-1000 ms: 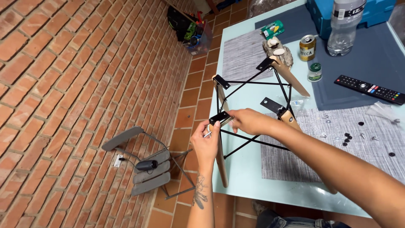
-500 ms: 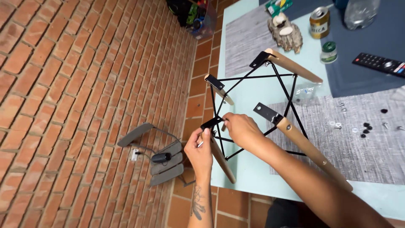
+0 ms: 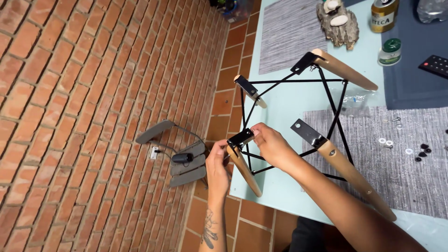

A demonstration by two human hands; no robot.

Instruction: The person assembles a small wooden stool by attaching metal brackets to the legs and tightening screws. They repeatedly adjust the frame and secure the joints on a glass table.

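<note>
A chair base of black metal rods with several wooden legs lies upside down on the pale blue table. My left hand pinches the near-left wooden leg just under its black bracket, at the table's left edge. My right hand grips the same bracket from the right, fingers closed on it. A second leg runs along my right forearm. Loose washers and screws lie on a grey placemat to the right.
A can, a small green-lidded jar, a bark ornament, a remote and a clear plastic bag sit on the table's far side. Below left, a plugged-in charger hangs by grey brackets on the brick wall.
The view has shifted closer and lower over the base. Both hands stay on the near-left leg's bracket, the left hand having slid slightly down beside the leg.
</note>
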